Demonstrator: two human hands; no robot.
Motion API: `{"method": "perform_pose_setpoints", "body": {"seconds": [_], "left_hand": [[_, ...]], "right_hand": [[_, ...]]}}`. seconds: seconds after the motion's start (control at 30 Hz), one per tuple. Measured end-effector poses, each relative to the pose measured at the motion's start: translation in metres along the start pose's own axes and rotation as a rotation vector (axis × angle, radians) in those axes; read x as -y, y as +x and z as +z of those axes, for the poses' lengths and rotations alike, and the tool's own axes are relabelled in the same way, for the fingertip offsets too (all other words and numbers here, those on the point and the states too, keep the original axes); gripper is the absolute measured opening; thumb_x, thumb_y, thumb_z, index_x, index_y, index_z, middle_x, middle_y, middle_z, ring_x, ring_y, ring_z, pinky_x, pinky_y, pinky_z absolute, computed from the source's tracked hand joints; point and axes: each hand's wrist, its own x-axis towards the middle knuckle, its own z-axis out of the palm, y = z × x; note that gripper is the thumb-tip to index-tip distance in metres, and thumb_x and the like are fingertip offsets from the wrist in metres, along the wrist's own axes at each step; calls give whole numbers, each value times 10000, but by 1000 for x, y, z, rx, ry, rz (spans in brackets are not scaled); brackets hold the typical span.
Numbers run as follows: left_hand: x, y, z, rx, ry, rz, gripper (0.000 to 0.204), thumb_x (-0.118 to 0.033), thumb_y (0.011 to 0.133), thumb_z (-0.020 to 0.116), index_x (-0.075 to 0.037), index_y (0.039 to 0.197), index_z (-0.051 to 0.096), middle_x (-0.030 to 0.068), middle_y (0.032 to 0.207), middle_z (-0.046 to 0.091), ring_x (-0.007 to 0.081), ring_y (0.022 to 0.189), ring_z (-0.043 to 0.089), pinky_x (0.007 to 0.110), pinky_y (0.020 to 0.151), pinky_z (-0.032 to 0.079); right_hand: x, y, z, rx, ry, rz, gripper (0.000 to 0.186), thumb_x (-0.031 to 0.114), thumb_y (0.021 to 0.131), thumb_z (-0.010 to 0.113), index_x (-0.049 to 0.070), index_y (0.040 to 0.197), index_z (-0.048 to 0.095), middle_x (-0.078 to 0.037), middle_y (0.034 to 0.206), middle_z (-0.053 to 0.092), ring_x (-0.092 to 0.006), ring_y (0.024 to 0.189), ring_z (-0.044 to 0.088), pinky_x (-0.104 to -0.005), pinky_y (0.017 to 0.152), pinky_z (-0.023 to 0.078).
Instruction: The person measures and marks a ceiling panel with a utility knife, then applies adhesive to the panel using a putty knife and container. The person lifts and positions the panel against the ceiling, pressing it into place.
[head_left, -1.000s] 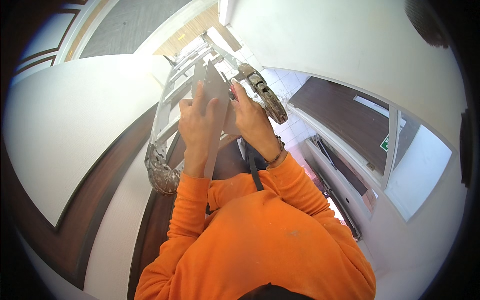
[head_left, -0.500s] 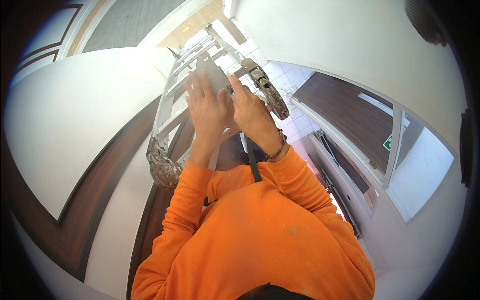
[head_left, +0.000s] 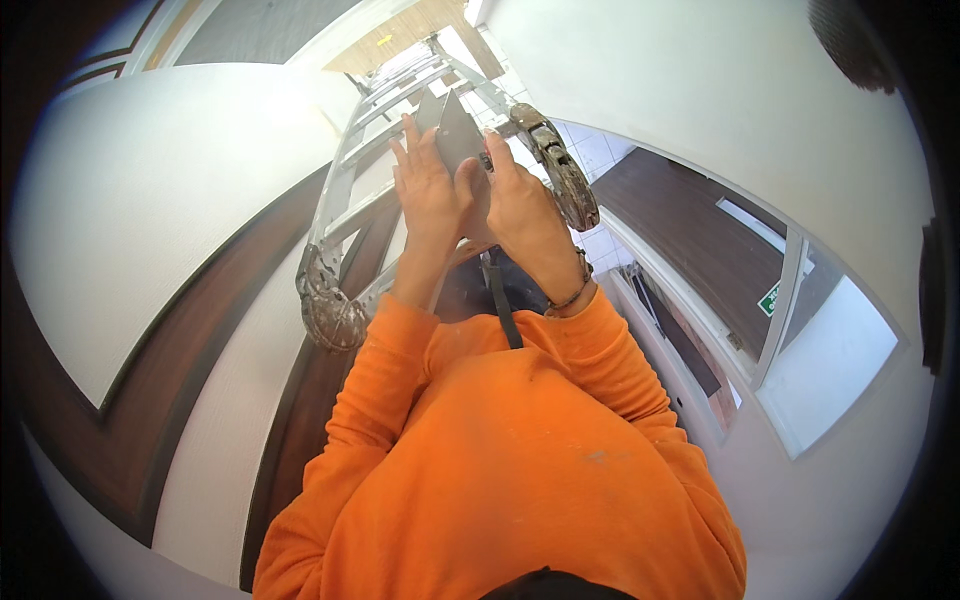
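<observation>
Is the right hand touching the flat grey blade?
Touching. The head view shows the right hand with its fingers against the edge of the blade, no gap; the left hand presses its other side.

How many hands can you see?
2. The left hand and the right hand are side by side above the orange sleeves, both holding a grey flat blade in front of the ladder.

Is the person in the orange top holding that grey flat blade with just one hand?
No, both the left hand and the right hand grip the grey flat blade, raised in front of the ladder.
</observation>
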Motion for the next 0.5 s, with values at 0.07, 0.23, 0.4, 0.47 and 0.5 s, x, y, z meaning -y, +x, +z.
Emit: {"method": "perform_pose_setpoints", "body": {"seconds": [0.07,0.23,0.4,0.47,0.5], "left_hand": [[-4,0,-2,12,16,-4,707,-285,974,720,13,1530,400,301,1716,234,592,1544,228,639,1237,251],[0,-1,1,-18,25,25,687,-270,974,725,12,1516,410,311,1706,250,596,1534,248,610,1245,256],[-2,-1,5,-28,57,5,693,-278,969,735,-18,1524,411,300,1709,254,575,1535,269,604,1235,281],[-1,-2,7,-40,70,18,701,-276,965,740,-20,1528,408,293,1712,254,578,1529,281,604,1229,291],[0,-2,7,-45,76,25,705,-275,963,742,-20,1529,407,290,1714,254,580,1525,287,605,1227,296]], "right_hand": [[1,4,-1,39,-11,40,546,-6,969,540,-60,1500,424,-361,987,681,-526,949,684,-581,785,536],[15,3,-10,117,-53,158,544,22,977,539,-38,1506,427,-363,971,681,-538,952,681,-584,785,541],[22,3,-12,99,-68,164,538,36,982,547,-38,1502,429,-361,1014,688,-541,974,679,-588,798,542],[23,7,-13,126,-70,182,536,29,978,546,-46,1496,433,-364,1026,685,-533,983,681,-585,801,541],[24,10,-13,142,-75,190,536,20,973,542,-50,1494,435,-366,1026,683,-529,984,682,-583,801,540]]}}
